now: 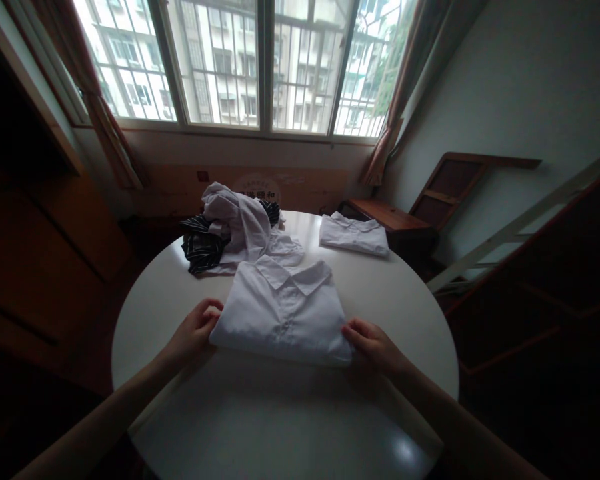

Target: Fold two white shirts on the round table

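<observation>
A white collared shirt (285, 313), folded into a rough rectangle, lies in front of me with its collar pointing away and its button placket up. My left hand (196, 328) pinches its left edge near the lower corner. On the opposite side, my right hand (375, 341) grips the right edge, thumb on top and the other fingers partly hidden. Beneath is a round white table (280, 413). Just behind the shirt sits a crumpled heap of clothes (243, 223), pale fabric mixed with dark striped pieces.
Another folded white shirt (354, 235) rests at the table's far right. Beyond that edge stand a brown wooden bench (390, 215) and a leaning wooden frame (450, 183). A large cardboard box (310, 187) is under the barred window, between tied curtains (107, 133).
</observation>
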Action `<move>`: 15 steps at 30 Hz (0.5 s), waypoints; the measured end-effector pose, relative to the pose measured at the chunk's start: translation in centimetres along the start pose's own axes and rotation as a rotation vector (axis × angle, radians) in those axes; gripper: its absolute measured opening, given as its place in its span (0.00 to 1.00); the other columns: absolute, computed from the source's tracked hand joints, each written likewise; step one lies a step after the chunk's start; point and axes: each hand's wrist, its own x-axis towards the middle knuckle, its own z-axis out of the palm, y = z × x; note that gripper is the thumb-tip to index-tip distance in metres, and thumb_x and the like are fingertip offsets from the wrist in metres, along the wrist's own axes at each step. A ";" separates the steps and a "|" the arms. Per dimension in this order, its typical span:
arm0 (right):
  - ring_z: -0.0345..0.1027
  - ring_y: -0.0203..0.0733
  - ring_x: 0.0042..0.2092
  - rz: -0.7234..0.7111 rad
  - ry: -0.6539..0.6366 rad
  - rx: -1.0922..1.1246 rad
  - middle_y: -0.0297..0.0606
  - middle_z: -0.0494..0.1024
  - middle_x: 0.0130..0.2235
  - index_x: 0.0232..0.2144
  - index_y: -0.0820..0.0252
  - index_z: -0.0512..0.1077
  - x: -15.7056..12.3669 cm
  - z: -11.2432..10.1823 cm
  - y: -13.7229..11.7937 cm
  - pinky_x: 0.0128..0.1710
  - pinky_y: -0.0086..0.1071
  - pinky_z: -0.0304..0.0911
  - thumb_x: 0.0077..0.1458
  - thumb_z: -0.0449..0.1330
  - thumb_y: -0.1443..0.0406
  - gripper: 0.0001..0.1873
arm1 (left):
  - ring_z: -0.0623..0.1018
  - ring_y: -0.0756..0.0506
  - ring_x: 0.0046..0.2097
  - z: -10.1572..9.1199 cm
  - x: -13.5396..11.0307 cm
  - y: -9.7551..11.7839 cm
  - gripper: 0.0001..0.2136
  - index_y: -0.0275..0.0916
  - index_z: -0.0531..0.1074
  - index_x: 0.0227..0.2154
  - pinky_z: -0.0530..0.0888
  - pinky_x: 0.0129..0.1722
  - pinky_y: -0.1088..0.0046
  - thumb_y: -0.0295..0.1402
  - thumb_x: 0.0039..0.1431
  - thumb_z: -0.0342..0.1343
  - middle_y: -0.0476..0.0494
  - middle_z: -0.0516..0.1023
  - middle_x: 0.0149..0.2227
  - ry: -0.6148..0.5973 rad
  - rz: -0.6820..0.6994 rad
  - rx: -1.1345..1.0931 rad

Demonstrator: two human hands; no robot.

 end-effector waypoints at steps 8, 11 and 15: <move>0.54 0.32 0.22 -0.002 -0.022 0.020 0.29 0.61 0.19 0.19 0.59 0.61 -0.1 0.3 0.0 0.22 0.28 0.52 0.38 0.57 0.43 0.26 | 0.68 0.52 0.20 0.1 -0.2 0.2 0.17 0.40 0.60 0.33 0.62 0.19 0.79 0.40 0.42 0.57 0.56 0.69 0.22 0.062 -0.036 -0.112; 0.56 0.32 0.23 -0.016 0.016 0.016 0.29 0.62 0.20 0.20 0.60 0.62 -0.2 0.1 -0.1 0.24 0.28 0.55 0.39 0.58 0.45 0.24 | 0.69 0.52 0.22 0.1 -0.4 0.1 0.14 0.38 0.63 0.31 0.62 0.20 0.78 0.40 0.42 0.57 0.54 0.70 0.23 0.031 -0.025 -0.122; 0.62 0.35 0.27 -0.004 0.028 0.038 0.33 0.68 0.24 0.25 0.60 0.66 -0.5 -0.4 0.0 0.27 0.30 0.58 0.41 0.58 0.49 0.20 | 0.73 0.46 0.30 -0.1 -0.5 0.2 0.12 0.36 0.69 0.30 0.67 0.28 0.74 0.39 0.44 0.56 0.47 0.75 0.28 -0.045 -0.014 -0.038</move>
